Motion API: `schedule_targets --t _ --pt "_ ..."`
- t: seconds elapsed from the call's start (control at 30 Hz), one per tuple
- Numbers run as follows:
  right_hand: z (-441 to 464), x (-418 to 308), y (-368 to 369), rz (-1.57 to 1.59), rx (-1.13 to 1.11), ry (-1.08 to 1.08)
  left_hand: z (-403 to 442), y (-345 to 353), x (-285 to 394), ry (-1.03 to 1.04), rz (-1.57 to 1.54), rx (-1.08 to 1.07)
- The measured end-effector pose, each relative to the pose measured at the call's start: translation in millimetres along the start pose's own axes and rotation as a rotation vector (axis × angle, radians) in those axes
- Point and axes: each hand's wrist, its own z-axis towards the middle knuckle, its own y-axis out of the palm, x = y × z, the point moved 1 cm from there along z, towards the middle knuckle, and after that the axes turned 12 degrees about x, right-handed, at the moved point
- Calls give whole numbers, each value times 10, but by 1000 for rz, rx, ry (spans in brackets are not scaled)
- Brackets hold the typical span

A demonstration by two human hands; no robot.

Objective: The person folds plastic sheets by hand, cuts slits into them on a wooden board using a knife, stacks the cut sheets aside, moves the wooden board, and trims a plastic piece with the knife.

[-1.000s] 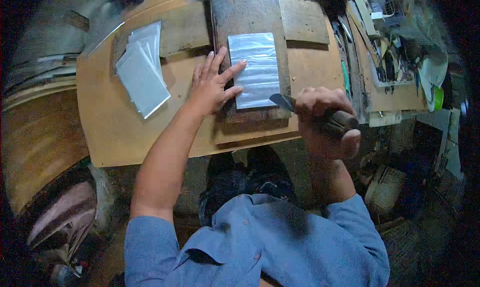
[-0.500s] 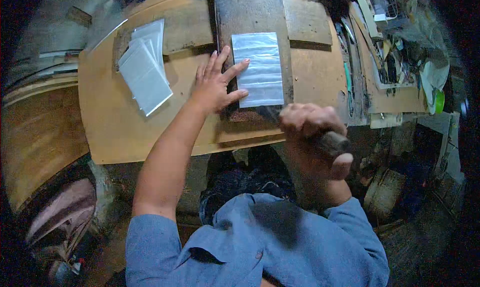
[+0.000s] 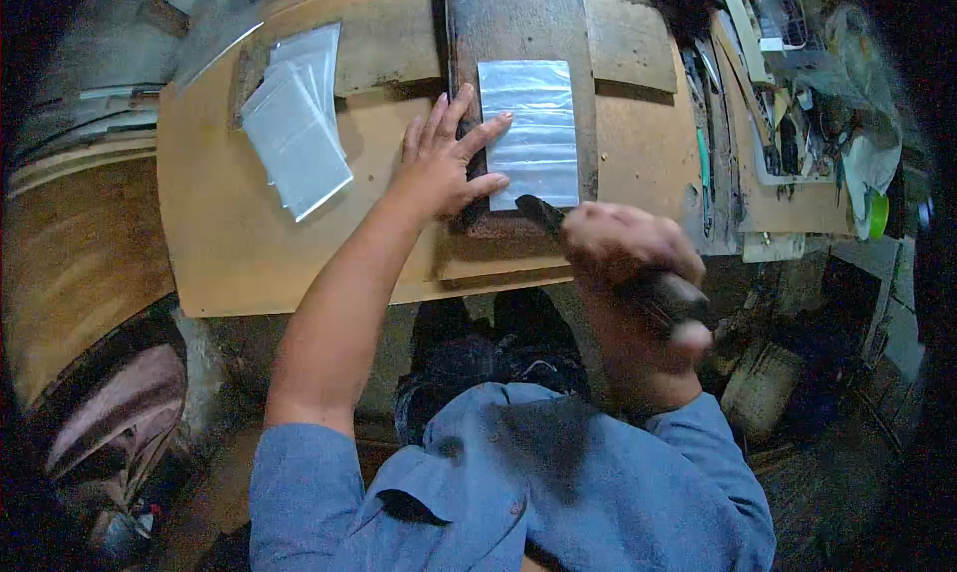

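Note:
A translucent, creased plastic sheet [image 3: 543,138] lies on a thick dark wooden board [image 3: 518,18]. My left hand [image 3: 444,163] is spread at the board's left side, thumb and index fingertip pressing on the sheet's left edge and the other fingers on the board's edge. My right hand [image 3: 633,248], blurred, is closed around the thick handle of a dark tool [image 3: 541,213]. The tool's narrow dark end reaches the sheet's lower edge; I cannot tell whether it touches, nor its exact kind. Left of the board, several similar plastic sheets [image 3: 299,153] lie fanned in a stack.
The boards rest on a tan tabletop [image 3: 219,263]. Flat wooden pieces [image 3: 633,43] flank the dark board. At right stands a tray of small tools [image 3: 788,143], near a green ring [image 3: 878,216] and a thin green tool [image 3: 703,163].
The view has shifted slightly, so the board and sheets appear farther right and up. The tool's dark end now shows over the sheet's lower edge. My left hand keeps its place on the sheet.

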Motion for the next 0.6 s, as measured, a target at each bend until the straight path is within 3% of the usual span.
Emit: schedule_targets --t 0.1,0.27,0.43,0.5,0.6 --pt "47 57 -48 -91 183 88 21 -11 16 17 -19 27" --pt "-27 -76 -226 -165 133 -22 8 -12 12 13 -12 3" --pt "115 -102 -247 -131 176 49 22 3 7 24 3 9" --pt "58 -176 -308 -59 17 -107 21 -22 12 10 -8 -4" --pt "89 -127 -456 -131 143 -40 9 -7 31 7 -24 -13"
